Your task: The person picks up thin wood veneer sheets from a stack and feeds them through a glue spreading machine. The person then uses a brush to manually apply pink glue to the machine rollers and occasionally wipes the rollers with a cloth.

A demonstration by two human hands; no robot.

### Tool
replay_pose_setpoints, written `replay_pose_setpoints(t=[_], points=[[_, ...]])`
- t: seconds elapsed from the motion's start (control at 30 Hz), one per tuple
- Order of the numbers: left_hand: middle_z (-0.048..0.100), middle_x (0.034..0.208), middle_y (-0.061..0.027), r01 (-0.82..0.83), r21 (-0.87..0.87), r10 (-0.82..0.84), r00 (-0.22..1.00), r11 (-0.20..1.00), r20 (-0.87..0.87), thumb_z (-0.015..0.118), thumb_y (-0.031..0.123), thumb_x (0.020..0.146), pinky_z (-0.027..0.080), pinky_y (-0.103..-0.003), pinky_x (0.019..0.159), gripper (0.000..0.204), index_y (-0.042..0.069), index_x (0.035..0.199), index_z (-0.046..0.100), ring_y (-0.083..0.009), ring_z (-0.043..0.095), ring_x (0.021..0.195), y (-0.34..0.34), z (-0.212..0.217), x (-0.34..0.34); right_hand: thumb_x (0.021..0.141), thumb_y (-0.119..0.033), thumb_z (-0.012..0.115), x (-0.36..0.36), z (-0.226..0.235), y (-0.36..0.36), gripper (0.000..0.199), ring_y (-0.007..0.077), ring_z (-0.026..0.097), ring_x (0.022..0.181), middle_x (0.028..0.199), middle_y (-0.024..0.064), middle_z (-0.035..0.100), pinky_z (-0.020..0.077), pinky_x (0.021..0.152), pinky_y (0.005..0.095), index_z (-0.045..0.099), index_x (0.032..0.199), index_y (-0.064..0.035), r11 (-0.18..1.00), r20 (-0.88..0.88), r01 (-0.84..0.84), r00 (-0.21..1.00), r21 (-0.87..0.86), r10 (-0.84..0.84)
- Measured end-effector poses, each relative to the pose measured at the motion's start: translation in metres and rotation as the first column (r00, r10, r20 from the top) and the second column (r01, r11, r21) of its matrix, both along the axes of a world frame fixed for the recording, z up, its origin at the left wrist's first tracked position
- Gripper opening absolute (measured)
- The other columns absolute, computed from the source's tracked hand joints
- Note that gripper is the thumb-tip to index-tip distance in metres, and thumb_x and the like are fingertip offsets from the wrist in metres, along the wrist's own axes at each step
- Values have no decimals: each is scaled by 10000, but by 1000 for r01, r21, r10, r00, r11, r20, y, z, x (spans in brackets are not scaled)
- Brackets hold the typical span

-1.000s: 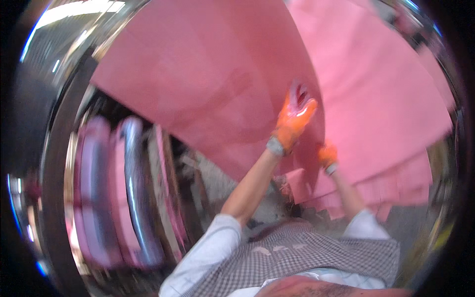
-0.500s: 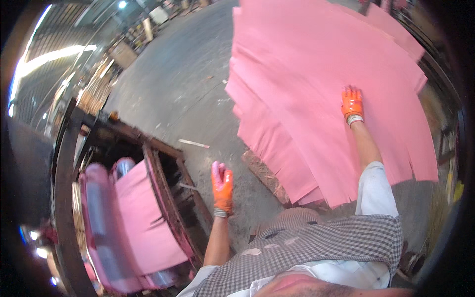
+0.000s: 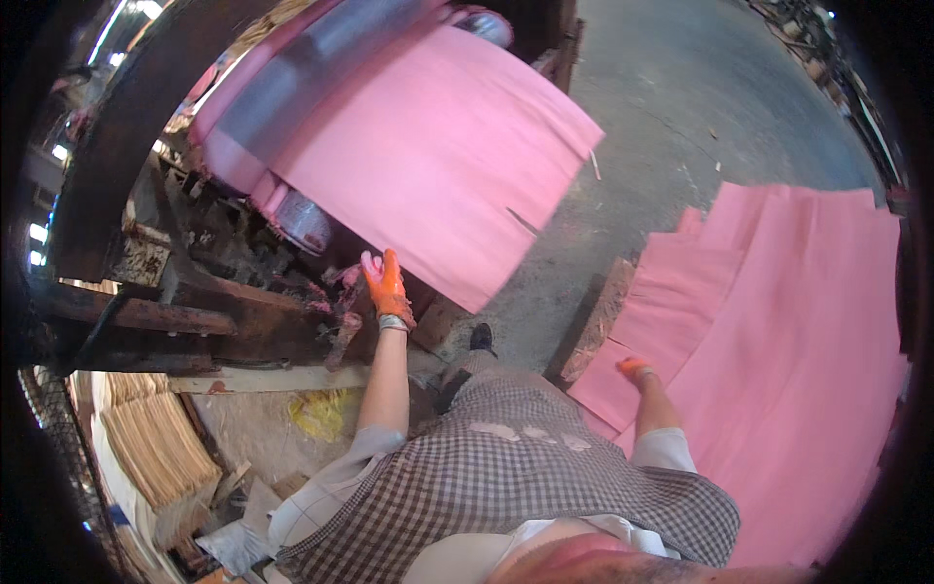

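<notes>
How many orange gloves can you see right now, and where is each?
2. The left hand wears one, reaching up under the pink sheet coming off the machine. The right hand wears the other, low beside the stack of pink sheets, partly hidden.

We see a thin, matt pink veneer sheet [image 3: 438, 156] leaving a dull grey metal roller [image 3: 321, 73]; our orange rubbery gloves look slightly glossy.

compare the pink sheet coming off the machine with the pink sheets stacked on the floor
The machine sheet is single, draped over a roller and hanging, its edge split. The floor sheets are many, lying flat and overlapped. The left hand reaches toward the first; the right hand rests on the stack. Both are pink and thin.
</notes>
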State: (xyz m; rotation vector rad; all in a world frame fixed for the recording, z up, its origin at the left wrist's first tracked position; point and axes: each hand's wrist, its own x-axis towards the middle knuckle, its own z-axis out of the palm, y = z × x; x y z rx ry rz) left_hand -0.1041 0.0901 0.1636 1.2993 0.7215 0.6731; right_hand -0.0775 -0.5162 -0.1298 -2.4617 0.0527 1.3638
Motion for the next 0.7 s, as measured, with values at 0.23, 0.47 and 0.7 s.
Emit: replay_pose_setpoints(t=[0.23, 0.47, 0.7], points=[[484, 1329, -68, -209, -174, 191, 975, 962, -116, 680, 461, 926, 387, -347, 967, 818, 33, 1511, 301, -182, 478, 1085, 104, -81, 47, 900, -437, 543, 27, 88, 158, 596, 322, 561, 1256, 1289, 193, 632, 430, 1048, 377, 576, 1299, 5, 929, 263, 132, 937, 345, -231], [403, 1516, -64, -43, -391, 35, 999, 919, -28, 608, 561, 917, 242, -467, 1167, 839, 103, 1539, 280, -243, 381, 1384, 134, -98, 118, 878, -441, 606, 60, 73, 194, 609, 310, 600, 1209, 1294, 167, 637, 460, 1031, 377, 541, 1361, -77, 951, 101, 131, 981, 280, -165], [474, 1487, -98, 360, -562, -432, 902, 745, 6, 503, 398, 1001, 443, -426, 1004, 623, 157, 1548, 326, -240, 515, 1297, 59, -111, 94, 812, -485, 688, 37, 153, 255, 877, 347, 498, 1337, 1451, 229, 495, 399, 1112, 394, 349, 1514, -82, 920, 176, 227, 940, 319, -293]])
